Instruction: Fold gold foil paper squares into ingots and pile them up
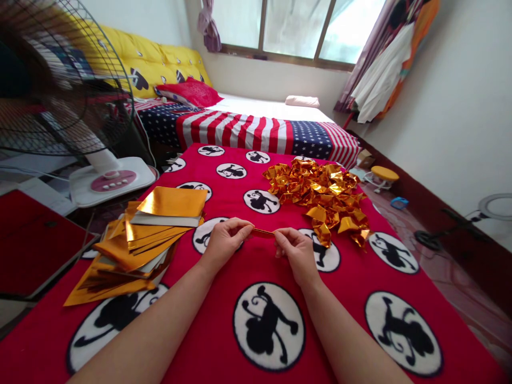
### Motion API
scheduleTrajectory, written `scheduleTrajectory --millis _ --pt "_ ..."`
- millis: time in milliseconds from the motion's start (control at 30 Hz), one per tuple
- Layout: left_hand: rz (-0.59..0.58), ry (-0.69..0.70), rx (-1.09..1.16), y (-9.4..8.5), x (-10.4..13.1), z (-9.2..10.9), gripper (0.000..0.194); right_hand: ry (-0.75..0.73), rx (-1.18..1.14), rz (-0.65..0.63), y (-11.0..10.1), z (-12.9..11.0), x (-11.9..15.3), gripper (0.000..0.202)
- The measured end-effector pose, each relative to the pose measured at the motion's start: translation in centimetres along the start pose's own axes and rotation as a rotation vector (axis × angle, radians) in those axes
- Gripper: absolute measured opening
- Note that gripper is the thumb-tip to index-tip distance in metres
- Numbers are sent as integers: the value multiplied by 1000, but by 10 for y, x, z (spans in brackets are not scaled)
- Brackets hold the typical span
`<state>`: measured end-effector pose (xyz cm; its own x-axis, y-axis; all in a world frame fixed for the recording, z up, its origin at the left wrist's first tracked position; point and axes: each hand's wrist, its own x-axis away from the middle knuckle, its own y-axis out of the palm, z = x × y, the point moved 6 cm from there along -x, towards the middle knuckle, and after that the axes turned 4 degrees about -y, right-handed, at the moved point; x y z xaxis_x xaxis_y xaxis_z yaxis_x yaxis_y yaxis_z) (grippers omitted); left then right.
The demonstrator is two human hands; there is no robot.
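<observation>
A narrow folded strip of gold foil paper [263, 231] stretches between my two hands, just above the red cloth with round monkey prints [256, 266]. My left hand [229, 239] pinches its left end between thumb and fingers. The right end is pinched in my right hand [295, 249]. To the left lies a loose, fanned stack of flat gold foil sheets [172, 201], some with pale undersides showing. At the right, beyond my right hand, is a heap of folded, shiny gold foil pieces [320, 186].
An electric fan [114, 178] stands at the left, beside a dark red panel [36, 245]. Past the cloth's far edge is a bed with a striped and starred cover [240, 130]. A yellow stool [384, 173] and a ring-shaped stand [496, 207] are on the right.
</observation>
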<state>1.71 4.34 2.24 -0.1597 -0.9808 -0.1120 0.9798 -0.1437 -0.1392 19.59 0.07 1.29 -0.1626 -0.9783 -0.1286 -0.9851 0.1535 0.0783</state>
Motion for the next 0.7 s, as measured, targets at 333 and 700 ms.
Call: scheduleTrajectory --millis 333,700 --pt "-35 108 -123 0 -1 1 24 18 31 19 -1 4 0 30" --pt "-131 65 10 10 1 -5 26 -7 107 74 1 3 0 13"
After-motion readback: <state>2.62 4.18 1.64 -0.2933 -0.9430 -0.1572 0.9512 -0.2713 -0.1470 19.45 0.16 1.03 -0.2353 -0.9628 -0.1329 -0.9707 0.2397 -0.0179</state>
